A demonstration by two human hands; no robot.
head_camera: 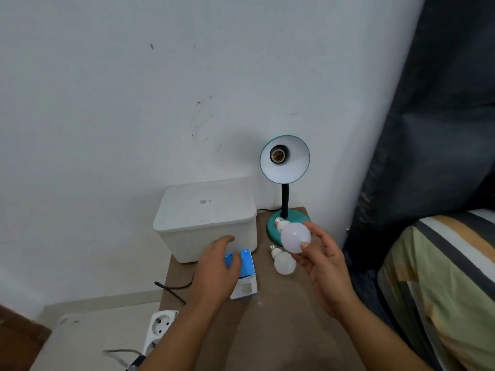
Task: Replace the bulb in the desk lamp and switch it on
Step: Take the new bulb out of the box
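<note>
our hands over the bedside table [267,330]: bulb swap at its midpoint.
right hand [325,266] clasps the new bulb [294,236]; left hand [217,269], fingers loosely bent, rests on the blue box [247,274]. lamp [284,159] socket [277,155] empty, old bulb [284,262] on the table; we judge fitting and switching remain.

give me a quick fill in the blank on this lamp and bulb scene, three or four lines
1. The right hand holds a white ____ above the table.
2. The socket inside the teal desk lamp shade is ____.
3. The left hand rests on a small ____ box.
4. A second bulb lies on the table in front of the lamp's ____.

Missing words: bulb; empty; blue; base
</note>
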